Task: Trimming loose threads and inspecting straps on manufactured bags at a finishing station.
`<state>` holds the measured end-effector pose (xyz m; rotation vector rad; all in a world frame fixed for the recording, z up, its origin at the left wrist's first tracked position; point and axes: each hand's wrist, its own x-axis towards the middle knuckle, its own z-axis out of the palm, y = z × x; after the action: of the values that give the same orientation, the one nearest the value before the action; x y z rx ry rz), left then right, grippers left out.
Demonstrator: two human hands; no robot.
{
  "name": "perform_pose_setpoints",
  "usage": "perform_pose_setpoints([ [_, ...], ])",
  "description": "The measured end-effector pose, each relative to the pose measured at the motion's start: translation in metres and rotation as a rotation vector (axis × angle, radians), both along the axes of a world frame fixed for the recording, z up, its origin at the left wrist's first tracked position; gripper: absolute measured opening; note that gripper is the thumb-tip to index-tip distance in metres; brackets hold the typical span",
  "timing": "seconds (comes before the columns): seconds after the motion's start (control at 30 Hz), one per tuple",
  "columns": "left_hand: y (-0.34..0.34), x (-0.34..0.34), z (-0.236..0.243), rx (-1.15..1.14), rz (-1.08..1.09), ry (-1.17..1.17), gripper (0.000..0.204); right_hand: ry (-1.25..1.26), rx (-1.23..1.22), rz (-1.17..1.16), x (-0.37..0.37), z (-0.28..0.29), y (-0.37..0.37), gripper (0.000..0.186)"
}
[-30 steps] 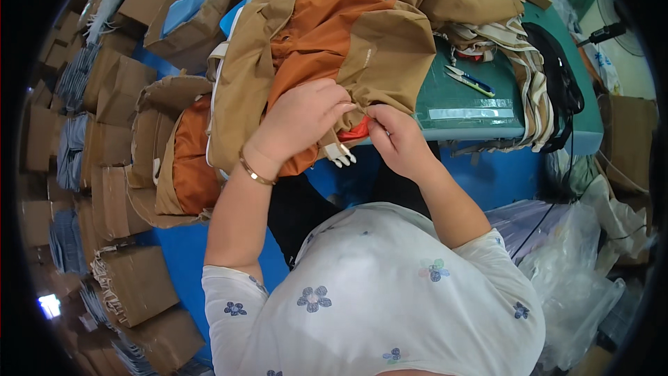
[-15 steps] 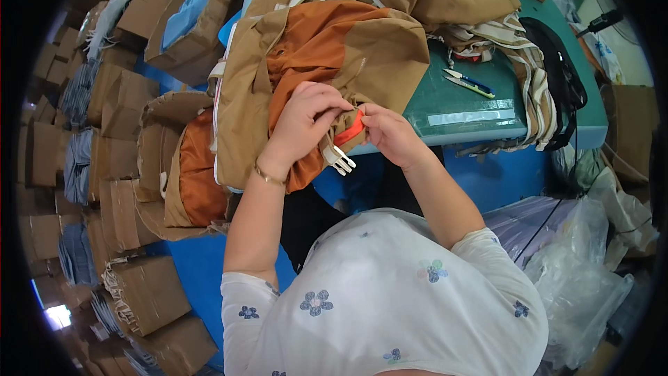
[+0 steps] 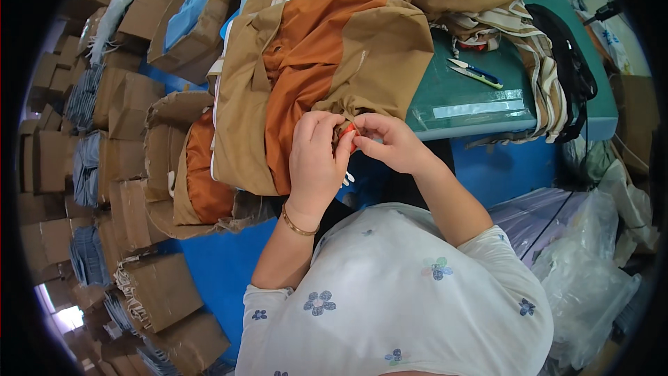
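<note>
Head view: at the lower edge of the tan-and-orange bag, which lies partly on the green tabletop, the left hand and right hand each pinch at a red strip. We judge the step to be fingertip work on that strip; next seems to call for a steady grip. Below the bag's edge, we see only the white buckle's tips; the strip's ends stay hidden.

A head-worn fisheye looks down from close above the left hand and right hand.
</note>
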<state>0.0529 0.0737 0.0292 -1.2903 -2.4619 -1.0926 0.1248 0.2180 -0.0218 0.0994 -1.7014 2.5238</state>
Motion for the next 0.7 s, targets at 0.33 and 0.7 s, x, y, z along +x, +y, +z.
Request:
perform_pose_setpoints([
  [0.33, -0.014, -0.011, -0.033, 0.337, -0.123, -0.213, 0.015, 0.053, 0.509, -0.129, 0.001, 0.005, -0.004, 0.014],
  [0.7, -0.007, 0.007, -0.015, 0.173, -0.01, 0.01, 0.021, -0.007, 0.016, -0.013, 0.0, -0.014, -0.005, 0.014],
])
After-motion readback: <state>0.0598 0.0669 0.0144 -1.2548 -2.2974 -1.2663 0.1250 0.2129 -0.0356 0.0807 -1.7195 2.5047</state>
